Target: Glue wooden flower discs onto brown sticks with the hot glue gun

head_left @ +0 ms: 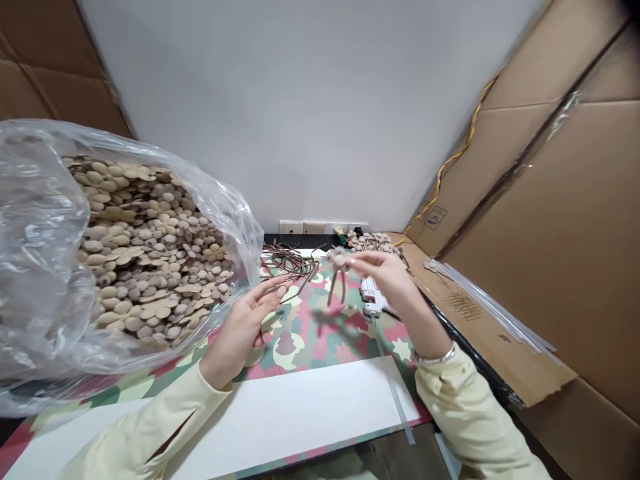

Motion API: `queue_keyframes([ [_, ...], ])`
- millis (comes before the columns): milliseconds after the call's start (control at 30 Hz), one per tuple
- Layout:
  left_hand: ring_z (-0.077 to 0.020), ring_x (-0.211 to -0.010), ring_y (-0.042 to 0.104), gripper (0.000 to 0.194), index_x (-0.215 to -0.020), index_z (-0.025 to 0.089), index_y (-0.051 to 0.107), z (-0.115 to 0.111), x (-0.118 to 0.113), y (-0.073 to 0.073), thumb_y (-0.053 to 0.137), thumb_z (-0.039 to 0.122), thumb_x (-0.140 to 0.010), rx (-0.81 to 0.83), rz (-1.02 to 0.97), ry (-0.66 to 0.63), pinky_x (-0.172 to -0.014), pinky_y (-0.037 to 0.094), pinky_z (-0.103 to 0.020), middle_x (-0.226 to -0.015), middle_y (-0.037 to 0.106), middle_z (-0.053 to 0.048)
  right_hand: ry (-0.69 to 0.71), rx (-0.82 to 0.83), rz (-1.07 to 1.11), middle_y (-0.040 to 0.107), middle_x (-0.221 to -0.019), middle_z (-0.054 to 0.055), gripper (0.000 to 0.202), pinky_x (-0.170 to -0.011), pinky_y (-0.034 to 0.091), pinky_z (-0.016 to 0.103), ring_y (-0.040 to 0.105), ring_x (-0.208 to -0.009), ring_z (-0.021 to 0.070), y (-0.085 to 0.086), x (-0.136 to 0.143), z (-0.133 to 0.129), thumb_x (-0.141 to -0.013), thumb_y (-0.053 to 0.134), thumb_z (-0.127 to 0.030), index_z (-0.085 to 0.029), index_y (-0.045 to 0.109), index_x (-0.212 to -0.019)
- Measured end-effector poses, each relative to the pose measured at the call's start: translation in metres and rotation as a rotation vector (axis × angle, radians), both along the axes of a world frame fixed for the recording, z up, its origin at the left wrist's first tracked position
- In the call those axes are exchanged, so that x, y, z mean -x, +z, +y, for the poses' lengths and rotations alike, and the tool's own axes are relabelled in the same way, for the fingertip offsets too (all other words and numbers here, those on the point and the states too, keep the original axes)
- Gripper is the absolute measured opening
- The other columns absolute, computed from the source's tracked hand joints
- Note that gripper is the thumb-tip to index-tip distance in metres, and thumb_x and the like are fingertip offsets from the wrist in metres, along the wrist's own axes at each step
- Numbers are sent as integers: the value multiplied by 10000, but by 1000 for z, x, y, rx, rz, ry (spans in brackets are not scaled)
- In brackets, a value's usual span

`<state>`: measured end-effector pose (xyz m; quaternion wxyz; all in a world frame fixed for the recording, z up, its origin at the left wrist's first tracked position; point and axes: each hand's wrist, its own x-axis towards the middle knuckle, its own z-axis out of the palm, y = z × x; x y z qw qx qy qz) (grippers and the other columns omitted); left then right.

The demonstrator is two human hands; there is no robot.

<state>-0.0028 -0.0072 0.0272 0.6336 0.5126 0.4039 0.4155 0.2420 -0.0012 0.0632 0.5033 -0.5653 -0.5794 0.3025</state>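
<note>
Over the patterned bench (295, 323), your right hand (383, 270) holds up a small flower-like piece (339, 259), its grip clamped on the piece's edge between thumb and fingers. Two brown legs (336, 290) hang from it, clear of the surface. Holding it by the rim likely leaves the face and legs free of your fingers, though blur hides the finer detail.

Your left hand (250, 310) reaches in at the near side of a loose heap of brown strips (293, 260), thumb and forefinger near each other. One strip end shows below the palm, but you cannot tell from this angle whether that grip is clamped on a strip or merely touching the heap.

To your left, a clear plastic bag (37, 227) gapes toward you, full of petal-shaped pieces (160, 267); its mouth probably faces you for easy picking. Just beyond and below the right hand lies a white glue gun (371, 299), seemingly kept on that side for a short reach, with a translucent stick (395, 383) trailing over a white sheet (300, 407), which perhaps protects the bench. At the far edge, more pieces (377, 243) sit in a cluster, apart from the bag.
</note>
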Motion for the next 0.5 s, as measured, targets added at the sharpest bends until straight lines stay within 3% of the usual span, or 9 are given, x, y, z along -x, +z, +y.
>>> queue_keyframes([
  [67, -62, -508, 530, 440, -1094, 237, 616, 3, 4, -1, 623, 485, -732, 45, 69, 32, -381, 368, -165, -1137, 616, -70, -270, 15, -143, 686, -749, 58, 356, -585, 415, 248, 577, -659, 156, 13, -36, 23, -654, 669, -441, -126, 711, -815],
  [100, -48, -467, 491, 438, -1058, 220, 629, 4, 6, -3, 626, 499, -721, 56, 89, 45, -347, 336, -159, -1127, 615, -74, -331, 27, -174, 675, -707, 60, 332, -574, 405, 250, 565, -636, 155, 18, -53, 35, -652, 672, -407, -103, 708, -780],
  [233, -106, -606, 567, 409, -961, 181, 656, 8, 9, -8, 590, 519, -740, 12, 92, 79, -370, 375, -164, -1108, 622, -81, -445, 47, -241, 642, -610, 66, 182, -579, 396, 263, 565, -619, 171, 29, -94, 68, -589, 703, -208, -55, 674, -682],
  [333, -164, -846, 605, 376, -940, 173, 662, 10, 9, -8, 562, 495, -774, -65, 68, 86, -538, 458, -183, -1058, 651, -79, -478, -46, -249, 673, -759, 111, 195, -601, 405, 257, 585, -682, 164, 42, -91, 68, -657, 622, -161, -46, 662, -811],
  [400, -180, -952, 588, 352, -950, 174, 653, 10, 9, -4, 550, 470, -790, -128, 70, 100, -654, 465, -199, -1055, 658, -73, -446, -138, -247, 673, -889, 140, 244, -608, 404, 247, 584, -711, 138, 59, -81, 58, -741, 541, -183, -56, 639, -925],
  [500, -197, -905, 609, 326, -969, 165, 625, 14, 15, 6, 501, 429, -823, -266, 207, 124, -684, 462, -246, -1010, 673, -77, -351, -280, -246, 644, -1032, 135, 293, -645, 399, 239, 578, -765, 96, 93, -65, 29, -832, 438, -227, -109, 584, -1056],
])
